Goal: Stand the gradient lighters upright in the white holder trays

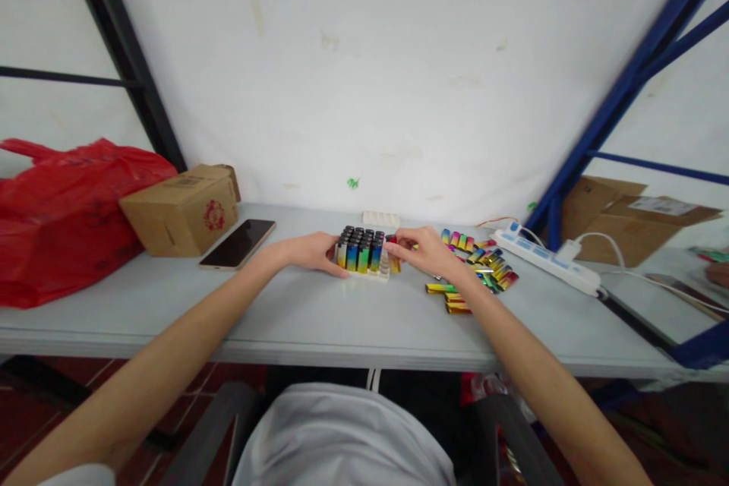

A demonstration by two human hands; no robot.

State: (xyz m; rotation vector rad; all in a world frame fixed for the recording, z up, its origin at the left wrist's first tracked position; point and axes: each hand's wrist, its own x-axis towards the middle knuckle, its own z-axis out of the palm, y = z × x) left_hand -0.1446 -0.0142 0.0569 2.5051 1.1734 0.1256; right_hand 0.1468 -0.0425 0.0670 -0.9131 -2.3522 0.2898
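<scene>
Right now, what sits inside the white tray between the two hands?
Upright rainbow lighters with black tops stand in rows in the white tray. The right hand covers its right end, so slots there cannot be judged.

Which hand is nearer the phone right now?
Left. The left hand rests right of the phone, at the lighter tray; the right hand is beyond the tray.

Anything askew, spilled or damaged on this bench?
No damage or spill visible. Only the loose lighters lie jumbled at mixed angles right of the tray, whose lighters stand upright in rows.
</scene>
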